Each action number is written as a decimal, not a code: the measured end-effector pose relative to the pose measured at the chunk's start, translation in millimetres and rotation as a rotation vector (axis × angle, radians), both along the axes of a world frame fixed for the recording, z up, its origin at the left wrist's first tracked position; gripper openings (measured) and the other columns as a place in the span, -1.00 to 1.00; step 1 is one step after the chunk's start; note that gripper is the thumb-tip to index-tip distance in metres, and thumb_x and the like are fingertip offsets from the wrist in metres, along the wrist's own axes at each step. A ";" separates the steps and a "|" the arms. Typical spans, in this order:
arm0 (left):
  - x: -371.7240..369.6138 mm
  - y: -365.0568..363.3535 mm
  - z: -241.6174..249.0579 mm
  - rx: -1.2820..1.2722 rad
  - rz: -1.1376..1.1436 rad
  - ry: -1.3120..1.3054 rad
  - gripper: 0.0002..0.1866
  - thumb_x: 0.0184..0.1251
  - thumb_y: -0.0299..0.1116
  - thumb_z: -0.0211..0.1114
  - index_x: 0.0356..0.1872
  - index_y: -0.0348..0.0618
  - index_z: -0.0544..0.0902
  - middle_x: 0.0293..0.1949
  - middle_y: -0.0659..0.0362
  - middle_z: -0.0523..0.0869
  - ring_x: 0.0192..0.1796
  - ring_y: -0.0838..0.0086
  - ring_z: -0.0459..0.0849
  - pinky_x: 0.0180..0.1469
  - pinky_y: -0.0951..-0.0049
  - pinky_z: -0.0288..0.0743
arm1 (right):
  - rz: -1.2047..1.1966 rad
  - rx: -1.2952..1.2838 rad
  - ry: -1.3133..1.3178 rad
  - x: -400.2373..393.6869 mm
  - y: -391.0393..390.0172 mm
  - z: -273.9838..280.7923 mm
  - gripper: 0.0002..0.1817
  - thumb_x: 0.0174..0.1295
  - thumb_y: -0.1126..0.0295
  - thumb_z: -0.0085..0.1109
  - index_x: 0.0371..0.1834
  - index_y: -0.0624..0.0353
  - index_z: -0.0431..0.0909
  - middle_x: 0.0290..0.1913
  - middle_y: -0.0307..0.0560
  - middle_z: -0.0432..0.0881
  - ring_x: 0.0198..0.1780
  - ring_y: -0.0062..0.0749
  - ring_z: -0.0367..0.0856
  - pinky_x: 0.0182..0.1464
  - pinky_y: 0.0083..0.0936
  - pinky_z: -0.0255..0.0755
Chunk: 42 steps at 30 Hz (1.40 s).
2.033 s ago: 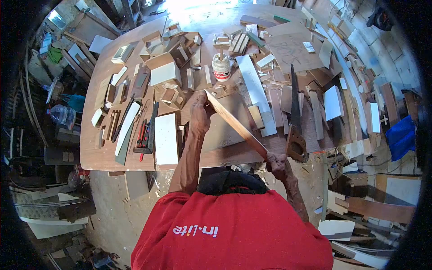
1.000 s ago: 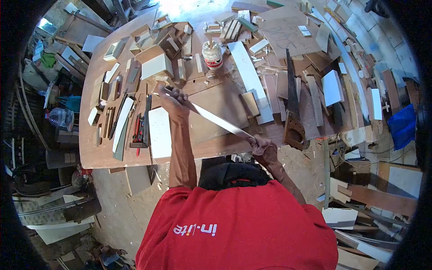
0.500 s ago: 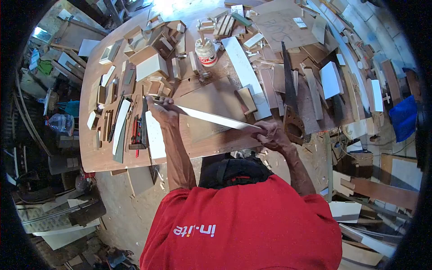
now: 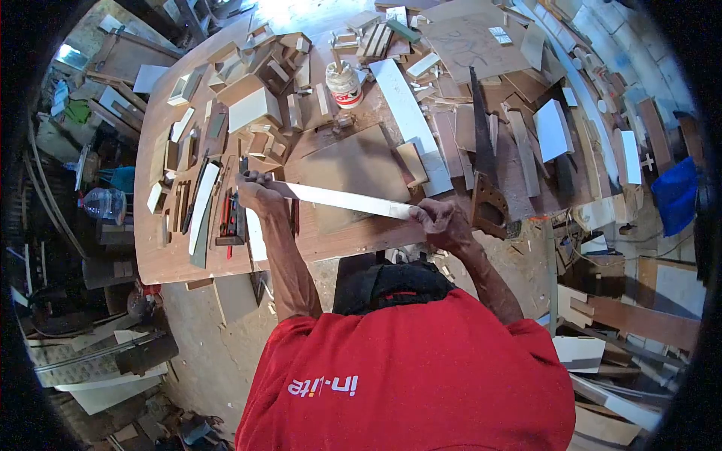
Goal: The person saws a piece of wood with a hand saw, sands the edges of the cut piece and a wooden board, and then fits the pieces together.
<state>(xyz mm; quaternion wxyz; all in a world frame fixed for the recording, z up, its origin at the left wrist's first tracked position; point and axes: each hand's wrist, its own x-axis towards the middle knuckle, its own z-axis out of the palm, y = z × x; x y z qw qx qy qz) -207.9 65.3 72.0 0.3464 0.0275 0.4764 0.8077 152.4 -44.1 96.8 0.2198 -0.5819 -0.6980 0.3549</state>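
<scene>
I hold a long narrow white strip of board [image 4: 342, 200] by both ends, level across the front of the wooden worktable [image 4: 169, 259]. My left hand [image 4: 258, 192] grips its left end, close to a red clamp and a white panel. My right hand [image 4: 442, 220] grips its right end near the table's front edge, just left of a handsaw's wooden handle [image 4: 489, 207]. The strip lies over a flat brown board [image 4: 353, 169].
The table is crowded with wood offcuts, white panels [image 4: 555, 129], small box frames and a glue pot [image 4: 344, 81]. A handsaw blade [image 4: 480, 120] runs back from its handle on the right. Scrap boards litter the floor on the right; a water bottle [image 4: 101, 203] stands at left.
The strip swung from a steep diagonal with its brown side showing to nearly level with the white face up. My left hand moved left and toward me; my right hand rose to the table edge.
</scene>
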 end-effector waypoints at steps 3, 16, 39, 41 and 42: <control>2.2 -7.4 6.8 0.124 -0.044 -0.120 -0.65 0.48 -0.05 0.08 -0.37 -0.11 0.33 -0.55 0.29 0.38 -0.58 0.57 0.37 -0.49 0.52 0.39 | 0.052 0.030 0.049 2.0 1.2 -0.2 -0.75 0.26 0.19 0.20 -0.34 0.17 0.61 -0.40 0.11 0.65 -0.31 -0.02 0.67 -0.28 -0.20 0.48; 20.5 -60.1 60.4 -0.221 -0.450 1.995 -0.51 0.35 -0.03 0.23 0.11 -0.18 0.49 -0.11 -0.08 0.63 -0.14 0.06 0.63 0.09 0.07 0.41 | 0.137 0.626 -0.033 37.0 12.2 -17.9 -0.81 0.14 0.42 0.25 -0.16 0.15 0.64 -0.28 0.07 0.66 -0.21 0.02 0.66 -0.23 -0.20 0.52; 35.6 -66.3 12.6 -0.055 -1.136 2.159 -0.67 0.29 -0.03 0.26 -0.40 -0.09 0.56 -0.51 0.08 0.66 -0.41 0.11 0.68 -0.35 0.16 0.54 | 0.164 0.342 -0.385 58.7 11.1 -39.9 -0.77 0.17 0.21 0.16 -0.44 0.15 0.53 -0.50 0.06 0.59 -0.46 -0.04 0.63 -0.45 -0.22 0.43; 13.3 -56.7 18.1 -0.066 -1.167 2.156 -0.66 0.30 -0.01 0.25 -0.40 -0.09 0.56 -0.50 0.09 0.66 -0.40 0.11 0.68 -0.32 0.17 0.55 | 0.121 0.328 -0.378 58.9 8.7 -39.1 -0.75 0.20 0.17 0.17 -0.42 0.13 0.56 -0.50 0.05 0.60 -0.45 -0.02 0.63 -0.42 -0.19 0.43; 4.3 -53.0 20.4 -0.077 -1.196 2.159 -0.64 0.31 0.01 0.23 -0.40 -0.09 0.57 -0.49 0.09 0.67 -0.39 0.12 0.68 -0.29 0.17 0.55 | 0.128 0.329 -0.377 57.5 8.2 -35.7 -0.75 0.20 0.17 0.17 -0.42 0.13 0.56 -0.50 0.05 0.60 -0.45 -0.02 0.63 -0.42 -0.19 0.43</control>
